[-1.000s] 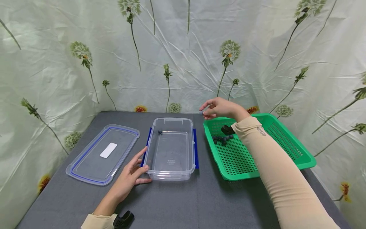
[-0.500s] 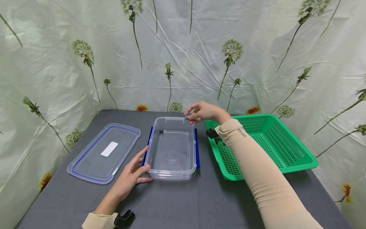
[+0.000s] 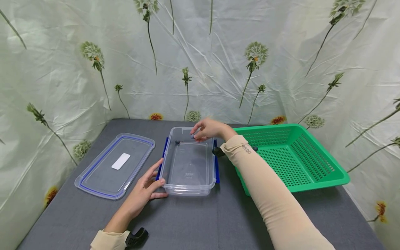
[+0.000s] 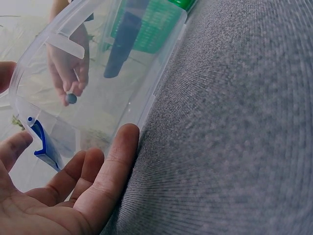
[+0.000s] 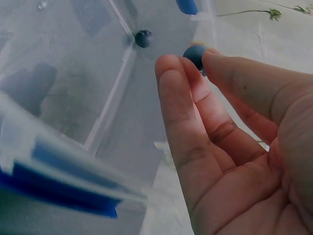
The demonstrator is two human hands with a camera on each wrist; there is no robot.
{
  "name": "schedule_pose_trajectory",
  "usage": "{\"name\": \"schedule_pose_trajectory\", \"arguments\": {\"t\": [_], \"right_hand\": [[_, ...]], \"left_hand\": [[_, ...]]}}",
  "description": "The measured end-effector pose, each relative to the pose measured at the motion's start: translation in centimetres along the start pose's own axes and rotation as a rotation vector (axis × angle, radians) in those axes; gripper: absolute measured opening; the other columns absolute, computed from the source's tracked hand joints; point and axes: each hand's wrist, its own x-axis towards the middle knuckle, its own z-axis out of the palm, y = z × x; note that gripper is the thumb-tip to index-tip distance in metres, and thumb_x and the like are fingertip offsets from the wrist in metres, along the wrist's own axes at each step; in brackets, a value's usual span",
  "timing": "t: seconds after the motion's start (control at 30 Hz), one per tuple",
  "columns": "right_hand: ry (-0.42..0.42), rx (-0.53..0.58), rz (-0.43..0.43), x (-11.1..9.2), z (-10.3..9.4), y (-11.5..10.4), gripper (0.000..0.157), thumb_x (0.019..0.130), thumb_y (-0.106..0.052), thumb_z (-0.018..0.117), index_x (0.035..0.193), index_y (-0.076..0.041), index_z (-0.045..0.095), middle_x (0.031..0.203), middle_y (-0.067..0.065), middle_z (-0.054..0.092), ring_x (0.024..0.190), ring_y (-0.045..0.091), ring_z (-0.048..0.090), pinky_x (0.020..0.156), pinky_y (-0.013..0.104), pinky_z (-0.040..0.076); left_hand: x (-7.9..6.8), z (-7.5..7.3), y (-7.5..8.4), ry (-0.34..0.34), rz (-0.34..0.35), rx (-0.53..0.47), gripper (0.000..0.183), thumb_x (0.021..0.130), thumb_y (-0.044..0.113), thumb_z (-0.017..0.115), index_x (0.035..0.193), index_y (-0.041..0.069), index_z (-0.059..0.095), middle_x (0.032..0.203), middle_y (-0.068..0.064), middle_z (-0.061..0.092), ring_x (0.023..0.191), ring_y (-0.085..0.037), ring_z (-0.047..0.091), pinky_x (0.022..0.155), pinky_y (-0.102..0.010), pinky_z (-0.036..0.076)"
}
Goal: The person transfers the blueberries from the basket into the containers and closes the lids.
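My right hand pinches a blueberry between thumb and fingertips, over the far right part of a clear plastic container. Another blueberry lies inside, in the far left corner of the floor. Blue side latches hang down, and the container has no lid on it. My left hand rests against the near left corner, its fingers spread along the outer wall and close to the tabletop. In the left wrist view, the pinched blueberry shows through the clear wall.
A green perforated basket stands on the right, with my right sleeve crossing it and hiding most of the blueberries inside. The clear lid, with a blue seal and white label, lies left. Grey cloth covers the table; a dandelion-print curtain hangs behind.
My right hand has moved left with the blueberry, from above the basket's far left corner to over the container, and come lower. The left hand stays at the container's corner.
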Motion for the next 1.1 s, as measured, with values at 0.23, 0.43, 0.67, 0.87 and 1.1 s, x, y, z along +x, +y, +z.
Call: {"name": "schedule_pose_trajectory", "arguments": {"t": [0.23, 0.43, 0.67, 0.87, 1.1], "right_hand": [[-0.009, -0.018, 0.039, 0.9, 1.7, 0.1, 0.037, 0.105, -0.006, 0.067, 0.141, 0.004, 0.065, 0.125, 0.026, 0.074, 0.11, 0.028, 0.076, 0.112, 0.05, 0.057], [-0.04, -0.012, 0.056, 2.1, 3.2, 0.1, 0.043, 0.107, -0.007, 0.065, 0.148, 0.003, 0.06, 0.142, 0.024, 0.066, 0.125, 0.03, 0.072, 0.111, 0.039, 0.058], [-0.041, -0.049, 0.066, 2.7, 3.9, 0.4, 0.048, 0.107, -0.007, 0.064, 0.153, 0.004, 0.055, 0.144, 0.022, 0.067, 0.131, 0.034, 0.068, 0.112, 0.039, 0.058], [-0.044, -0.012, 0.062, 2.8, 4.2, 0.5, 0.052, 0.108, -0.007, 0.063, 0.156, 0.004, 0.05, 0.148, 0.023, 0.064, 0.137, 0.037, 0.064, 0.114, 0.038, 0.056], [-0.052, -0.01, 0.057, 2.7, 4.2, 0.4, 0.052, 0.108, -0.009, 0.063, 0.157, 0.002, 0.05, 0.149, 0.022, 0.064, 0.138, 0.037, 0.063, 0.119, 0.044, 0.052]], "left_hand": [[0.1, 0.1, 0.0, -0.005, -0.003, 0.003, 0.071, 0.112, 0.014, 0.056, 0.172, 0.035, 0.023, 0.157, -0.031, 0.033, 0.134, -0.047, 0.052, 0.089, -0.046, 0.068], [0.0, -0.1, 0.0, 0.005, 0.002, 0.007, 0.071, 0.112, 0.013, 0.056, 0.172, 0.033, 0.023, 0.156, -0.032, 0.033, 0.132, -0.045, 0.053, 0.088, -0.047, 0.068], [0.1, -0.2, -0.1, -0.006, 0.008, 0.016, 0.071, 0.112, 0.015, 0.056, 0.172, 0.033, 0.023, 0.158, -0.031, 0.029, 0.132, -0.046, 0.052, 0.089, -0.046, 0.068], [0.1, 0.0, 0.0, -0.004, 0.013, 0.016, 0.071, 0.112, 0.014, 0.056, 0.172, 0.034, 0.024, 0.157, -0.032, 0.031, 0.132, -0.047, 0.052, 0.089, -0.046, 0.068], [0.1, -0.1, 0.0, 0.001, 0.009, 0.023, 0.071, 0.112, 0.015, 0.056, 0.172, 0.035, 0.024, 0.156, -0.031, 0.032, 0.132, -0.046, 0.052, 0.088, -0.046, 0.068]]}}
